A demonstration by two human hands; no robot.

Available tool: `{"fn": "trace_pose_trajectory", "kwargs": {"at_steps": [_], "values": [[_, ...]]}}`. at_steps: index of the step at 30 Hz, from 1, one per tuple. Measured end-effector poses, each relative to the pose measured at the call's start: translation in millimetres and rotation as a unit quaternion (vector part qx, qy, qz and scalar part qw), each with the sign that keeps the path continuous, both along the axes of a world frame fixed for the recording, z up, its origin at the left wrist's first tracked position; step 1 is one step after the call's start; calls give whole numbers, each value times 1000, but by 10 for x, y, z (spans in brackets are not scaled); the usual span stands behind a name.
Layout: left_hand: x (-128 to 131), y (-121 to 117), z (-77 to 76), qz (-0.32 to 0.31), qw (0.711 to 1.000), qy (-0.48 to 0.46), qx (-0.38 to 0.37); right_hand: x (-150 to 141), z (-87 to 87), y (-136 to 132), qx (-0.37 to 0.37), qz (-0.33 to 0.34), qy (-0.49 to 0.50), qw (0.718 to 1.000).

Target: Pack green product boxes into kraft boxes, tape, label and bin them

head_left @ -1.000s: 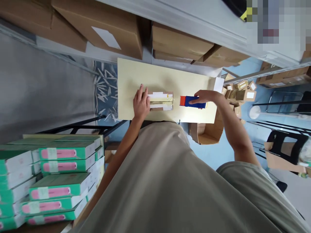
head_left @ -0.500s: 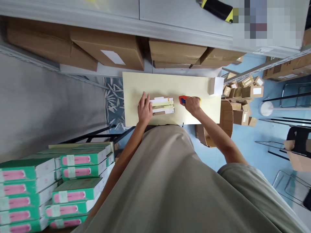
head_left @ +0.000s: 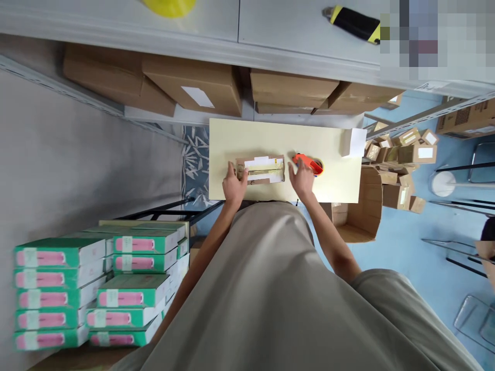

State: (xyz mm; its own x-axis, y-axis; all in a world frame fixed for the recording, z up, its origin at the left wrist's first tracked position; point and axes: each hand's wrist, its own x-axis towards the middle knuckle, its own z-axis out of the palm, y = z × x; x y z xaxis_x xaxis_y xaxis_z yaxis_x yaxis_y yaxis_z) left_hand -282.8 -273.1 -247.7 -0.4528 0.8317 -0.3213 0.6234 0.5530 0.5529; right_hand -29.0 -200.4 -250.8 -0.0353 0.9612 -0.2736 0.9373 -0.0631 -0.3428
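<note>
A small cardboard box (head_left: 264,170) with white labels and clear tape lies on the pale tabletop (head_left: 278,139). My left hand (head_left: 234,186) grips its left end, thumb on the top and fingers around the end. My right hand (head_left: 302,181) is open, fingers apart, between the right end of the box and an orange tape dispenser (head_left: 311,164). The dispenser lies on the table just beyond that hand, and no fingers are wrapped round it.
A white block-shaped box (head_left: 354,142) stands at the table's right end. Behind is a shelf with cardboard boxes (head_left: 193,87); a black-and-yellow cutter (head_left: 356,23) lies on top. Right of the table is an open carton (head_left: 371,206). Green boxes (head_left: 46,296) are stacked lower left.
My right hand has let go of the tape dispenser, left it on the table and moved toward the box. My left hand has shifted its grip at the box's left end.
</note>
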Motion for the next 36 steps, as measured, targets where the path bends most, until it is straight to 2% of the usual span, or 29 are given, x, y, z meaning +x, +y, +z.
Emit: {"fn": "trace_pose_trajectory", "kwargs": {"at_steps": [3, 6, 10, 13, 16, 19, 21, 22, 25, 27, 31, 36], "values": [[57, 42, -30, -4, 995, 1, -104, -350, 4, -34, -88, 1, 51, 995], [0, 116, -123, -17, 990, -16, -137, -421, -56, 9, -129, 13, 65, 989], [-189, 98, -253, -39, 992, -74, -91, -156, -121, 51, -121, 79, 144, 979], [-246, -5, -359, -42, 995, -91, -16, 19, -200, -42, -52, 106, 213, 970], [-155, -119, -497, 4, 996, -91, -11, 92, -351, -209, 1, 117, 236, 965], [4, -207, -644, 69, 988, -136, -21, 187, -509, -351, -48, 134, 241, 960], [83, -251, -722, 107, 977, -183, 13, 328, -569, -393, -67, 154, 221, 961], [109, -271, -752, 125, 970, -205, 33, 422, -584, -395, -54, 152, 192, 968], [166, -347, -801, 172, 953, -241, 64, 726, -601, -322, 22, 83, 46, 995], [232, -432, -813, 188, 951, -239, 58, 869, -624, -222, 31, 58, -34, 997], [526, -713, -834, 190, 948, -247, 59, 911, -733, 16, -3, 82, -92, 992], [1105, -1165, -850, 179, 930, -296, 125, 871, -861, 168, 2, 107, -120, 987]]}}
